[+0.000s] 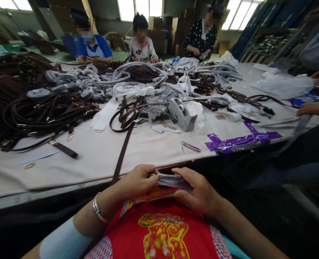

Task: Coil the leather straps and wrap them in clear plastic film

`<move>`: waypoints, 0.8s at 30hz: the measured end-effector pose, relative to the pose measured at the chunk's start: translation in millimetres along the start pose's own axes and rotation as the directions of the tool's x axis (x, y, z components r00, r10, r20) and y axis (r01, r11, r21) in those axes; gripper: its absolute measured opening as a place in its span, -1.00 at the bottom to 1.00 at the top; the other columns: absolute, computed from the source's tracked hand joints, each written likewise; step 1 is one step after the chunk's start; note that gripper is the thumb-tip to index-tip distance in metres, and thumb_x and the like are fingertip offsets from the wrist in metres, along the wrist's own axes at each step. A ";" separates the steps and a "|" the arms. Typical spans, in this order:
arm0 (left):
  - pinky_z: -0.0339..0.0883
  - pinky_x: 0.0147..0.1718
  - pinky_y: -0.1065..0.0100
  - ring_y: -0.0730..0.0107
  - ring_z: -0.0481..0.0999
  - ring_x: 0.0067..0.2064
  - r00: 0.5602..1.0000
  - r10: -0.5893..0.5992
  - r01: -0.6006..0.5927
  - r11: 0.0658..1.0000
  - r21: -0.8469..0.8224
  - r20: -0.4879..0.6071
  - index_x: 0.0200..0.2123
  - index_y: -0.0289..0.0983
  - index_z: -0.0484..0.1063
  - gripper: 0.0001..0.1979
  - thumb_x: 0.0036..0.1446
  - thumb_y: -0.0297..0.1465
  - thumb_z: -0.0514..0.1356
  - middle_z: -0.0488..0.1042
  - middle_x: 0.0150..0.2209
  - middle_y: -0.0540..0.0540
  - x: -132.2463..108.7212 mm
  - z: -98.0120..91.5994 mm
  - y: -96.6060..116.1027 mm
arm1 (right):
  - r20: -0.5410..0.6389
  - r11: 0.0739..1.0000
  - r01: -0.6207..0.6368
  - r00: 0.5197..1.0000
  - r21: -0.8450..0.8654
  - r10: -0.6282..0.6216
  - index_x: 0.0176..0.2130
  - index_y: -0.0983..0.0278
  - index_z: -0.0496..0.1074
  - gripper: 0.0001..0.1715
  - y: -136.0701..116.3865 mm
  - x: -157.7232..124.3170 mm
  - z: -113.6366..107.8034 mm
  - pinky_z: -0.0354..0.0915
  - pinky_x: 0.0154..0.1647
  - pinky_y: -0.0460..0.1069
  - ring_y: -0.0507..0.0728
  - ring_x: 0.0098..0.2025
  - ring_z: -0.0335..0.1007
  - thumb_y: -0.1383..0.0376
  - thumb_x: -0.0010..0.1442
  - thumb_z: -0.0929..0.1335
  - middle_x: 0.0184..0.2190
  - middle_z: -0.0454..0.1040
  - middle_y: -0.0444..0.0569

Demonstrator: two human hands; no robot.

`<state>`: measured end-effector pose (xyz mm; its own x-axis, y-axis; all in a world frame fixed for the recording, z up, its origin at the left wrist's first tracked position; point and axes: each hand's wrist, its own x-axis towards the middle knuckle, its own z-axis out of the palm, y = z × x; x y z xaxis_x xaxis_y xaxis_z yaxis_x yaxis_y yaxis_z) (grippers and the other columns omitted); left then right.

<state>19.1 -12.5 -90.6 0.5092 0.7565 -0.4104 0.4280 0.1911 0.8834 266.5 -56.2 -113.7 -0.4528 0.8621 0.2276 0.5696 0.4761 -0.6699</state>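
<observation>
My left hand (142, 180) is closed, pinching the end of a whitish wrapped strip (169, 180) between thumb and fingers, with a small bit of metal showing at the fingertips. My right hand (198, 189) curves around the other end of this strip, its thumb below and its fingers above. What lies inside the wrapping is hidden. Both hands are over the red apron (162, 230), just off the table's front edge. A dark brown strap (123, 151) runs down the table and passes behind my left wrist.
On the cloth-covered table (94, 162) lie pink thread snips (190, 146), a grey tape dispenser (182, 115), purple tape (240, 142) and a short strap (64, 149). Brown straps (40, 111) and white-wrapped bundles (89, 82) are heaped behind. Several people work around the table.
</observation>
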 end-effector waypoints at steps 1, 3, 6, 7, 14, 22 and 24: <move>0.15 -0.56 0.45 0.50 0.29 -0.56 0.999 -0.018 0.023 0.994 -0.107 0.041 -0.37 -0.28 0.39 -0.83 0.11 -0.28 0.16 0.37 -0.58 0.08 0.4 3.5 0.3 | -0.025 0.993 0.083 0.996 -0.086 -0.086 0.19 0.29 0.33 -0.39 -2.1 2.6 3.5 0.39 0.05 0.17 0.29 0.02 0.46 0.16 0.21 0.42 0.04 0.51 0.19; 0.20 -0.56 0.44 0.52 0.27 -0.60 0.992 -0.047 0.083 0.940 -0.330 0.118 -0.38 -0.27 0.34 -0.78 0.09 -0.23 0.20 0.35 -0.59 0.09 1.1 11.1 -0.2 | -0.082 0.949 0.209 0.969 -0.238 -0.234 0.16 0.32 0.35 -0.52 -3.7 8.0 11.3 0.41 -0.03 0.17 0.28 -0.05 0.50 0.30 0.26 0.36 -0.03 0.55 0.20; 0.23 -0.57 0.43 0.53 0.26 -0.62 0.976 -0.093 0.180 0.849 -0.497 0.194 -0.39 -0.26 0.31 -0.73 0.05 -0.19 0.24 0.35 -0.59 0.09 2.1 17.7 -1.3 | -0.133 0.888 0.287 0.926 -0.360 -0.353 0.04 0.37 0.41 -0.66 -1.2 13.3 18.6 0.40 -0.21 0.08 0.22 -0.22 0.53 0.40 0.28 0.28 -0.20 0.60 0.17; 0.24 -0.54 0.43 0.52 0.30 -0.59 0.975 -0.104 0.190 0.853 -0.487 0.198 -0.38 -0.27 0.32 -0.71 0.04 -0.18 0.26 0.38 -0.56 0.06 2.5 17.6 -0.9 | -0.127 0.878 0.292 0.923 -0.378 -0.362 0.00 0.38 0.43 -0.70 -0.4 14.2 18.9 0.39 -0.25 0.07 0.21 -0.26 0.53 0.38 0.29 0.28 -0.24 0.61 0.16; 0.20 -0.48 0.42 0.48 0.36 -0.51 0.926 0.050 0.064 0.956 -0.286 0.374 -0.38 -0.33 0.41 -0.49 0.20 0.05 0.14 0.45 -0.52 -0.01 13.3 11.1 10.8 | 0.010 0.799 0.363 0.913 -0.479 -0.409 -0.10 0.34 0.47 -0.74 -5.4 21.4 8.6 0.26 -0.35 0.03 0.13 -0.38 0.42 0.25 0.35 0.27 -0.37 0.57 0.05; 0.12 -0.61 0.46 0.55 0.24 -0.61 0.874 0.080 0.156 0.887 -0.434 0.479 -0.32 -0.30 0.34 -0.61 0.20 -0.06 0.20 0.30 -0.55 0.07 14.5 24.1 17.8 | -0.219 0.921 0.233 0.926 -0.313 -0.308 -0.06 0.36 0.46 -0.68 34.3 3.8 -15.7 0.45 -0.20 0.01 0.14 -0.24 0.54 0.47 0.30 0.20 -0.27 0.60 0.09; -0.04 -0.62 0.47 0.60 0.12 -0.60 0.877 0.088 0.137 0.896 -0.422 0.472 -0.34 -0.32 0.33 -0.62 0.23 -0.08 0.19 0.27 -0.55 0.07 12.4 25.9 19.9 | -0.237 0.929 0.200 0.931 -0.313 -0.280 -0.04 0.33 0.46 -0.64 42.2 -4.0 -18.9 0.47 -0.19 0.02 0.14 -0.23 0.55 0.49 0.27 0.20 -0.26 0.61 0.08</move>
<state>53.3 -15.6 -84.0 0.8365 0.3855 -0.3895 0.1384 0.5390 0.8308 305.3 -36.3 -129.5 -0.4183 0.7102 0.5663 0.6531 0.6685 -0.3559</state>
